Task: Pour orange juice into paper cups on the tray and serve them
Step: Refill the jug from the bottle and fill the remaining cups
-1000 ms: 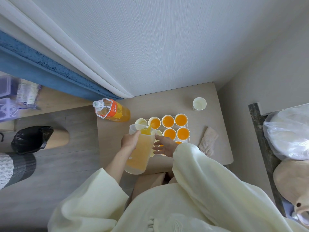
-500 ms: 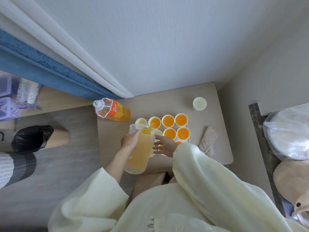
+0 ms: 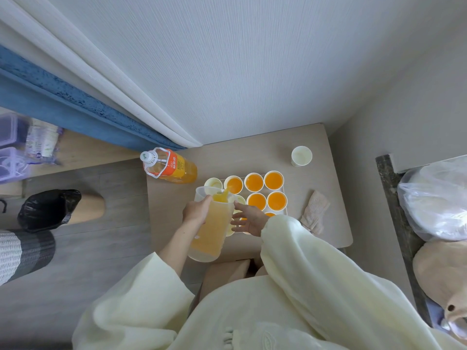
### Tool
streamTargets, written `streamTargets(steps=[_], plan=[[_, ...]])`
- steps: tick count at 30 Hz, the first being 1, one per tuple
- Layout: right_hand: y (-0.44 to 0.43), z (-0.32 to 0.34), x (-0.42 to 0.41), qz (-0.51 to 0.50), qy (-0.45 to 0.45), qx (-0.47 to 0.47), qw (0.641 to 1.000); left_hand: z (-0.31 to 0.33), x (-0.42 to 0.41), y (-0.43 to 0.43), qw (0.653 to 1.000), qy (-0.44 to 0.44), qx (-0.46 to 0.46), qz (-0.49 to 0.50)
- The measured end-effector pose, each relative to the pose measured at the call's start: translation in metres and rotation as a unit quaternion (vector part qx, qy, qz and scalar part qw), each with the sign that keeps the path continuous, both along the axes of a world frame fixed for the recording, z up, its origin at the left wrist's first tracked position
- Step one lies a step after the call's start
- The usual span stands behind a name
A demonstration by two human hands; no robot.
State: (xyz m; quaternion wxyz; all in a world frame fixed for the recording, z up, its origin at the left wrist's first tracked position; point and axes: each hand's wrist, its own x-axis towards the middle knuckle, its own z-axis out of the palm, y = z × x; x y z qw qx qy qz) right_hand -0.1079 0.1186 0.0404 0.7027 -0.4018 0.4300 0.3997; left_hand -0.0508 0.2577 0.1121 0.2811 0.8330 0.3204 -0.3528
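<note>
Two loose sleeves (image 3: pixel 303 261) of soft, pale-yellow cloth fill the near part of the view. From the left one a bare forearm reaches to the left hand (image 3: pixel 195 212), whose fingers are curled round the upper wall of a tall, clear plastic pitcher (image 3: pixel 211 231). The pitcher is round-bodied and tilted away from the person, cloudy orange for most of its height. The juice (image 3: pixel 222 195) gathers bright at the spout, which lies over the cups at the tray's left end; which cup takes it I cannot tell. The right hand (image 3: pixel 249 219) holds nothing. Its fingers are straight and spread above the near cups, fingertips just beside the pitcher's wall; contact is unclear.

The tray (image 3: pixel 285 210) is flat, white and rectangular, set mid-way on the table (image 3: pixel 265 147), a smooth matt top of pale wood with rounded corners. Small round paper cups (image 3: pixel 254 182) stand on it in rows. Five in plain sight hold deep orange, and the corner cup (image 3: pixel 213 183) at the tray's far left is pale cream inside. A crumpled, nubbly beige cloth (image 3: pixel 314 210) lies near the table's right edge. At the far left corner stands a plastic bottle (image 3: pixel 171 166) with an orange label, white cap and loop handle. Toward the far right corner a lone cup (image 3: pixel 301 155) stands well apart. Beyond hang a ribbed white curtain (image 3: pixel 227 59) and a plush blue curtain (image 3: pixel 63 97).
</note>
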Motion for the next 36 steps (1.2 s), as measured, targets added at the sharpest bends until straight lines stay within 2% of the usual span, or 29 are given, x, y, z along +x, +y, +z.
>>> streamTargets(steps=[36], plan=[[-0.0029,0.0034,-0.0007,0.006,-0.008,0.005,1.0,0.0004,-0.0011,0.0002,1.0,-0.03,0.001,0.0]])
